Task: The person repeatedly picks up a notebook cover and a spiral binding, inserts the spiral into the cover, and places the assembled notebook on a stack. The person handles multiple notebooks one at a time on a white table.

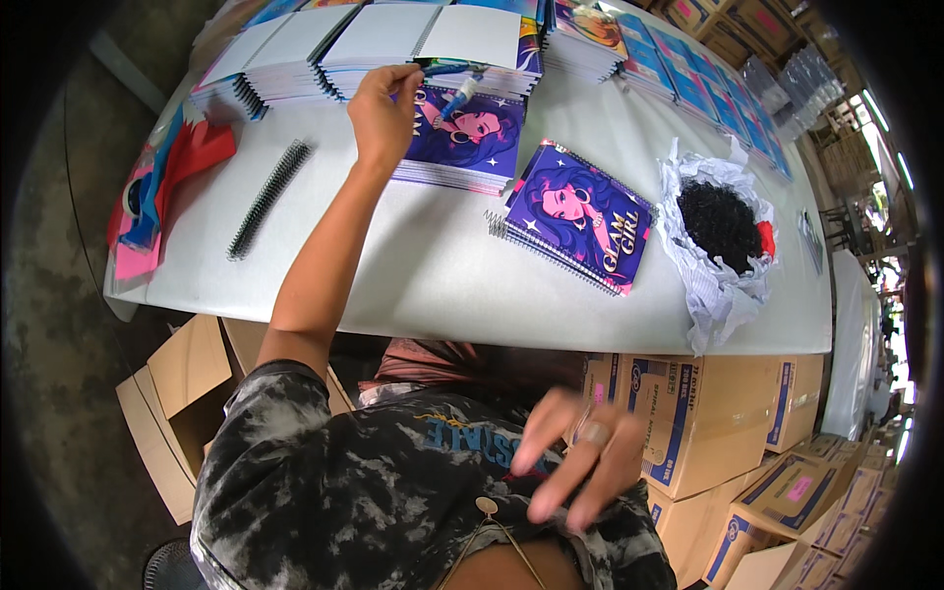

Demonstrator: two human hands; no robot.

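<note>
My left hand (382, 123) reaches across the table with thumb and fingers pinched on the end of a blue-handled tool (458, 96). That tool lies over a stack of purple spiral notebooks (472, 143) with a cartoon woman on the cover; its exact kind is hard to make out. Closer to me on the right is a smaller pile of matching notebooks (580, 216), loose wire ends sticking out at its left corner. My right hand (585, 452), blurred and wearing a ring, hovers before my shirt with fingers apart and nothing visible in them.
A black spiral coil (268, 200) lies left of my forearm, near a red and blue bundle (162, 187). Crumpled white paper (713, 285) holds a black tangle of wire bits (721, 224). Open white-paged notebooks (379, 37) line the back. Cartons (703, 418) stand below the table edge.
</note>
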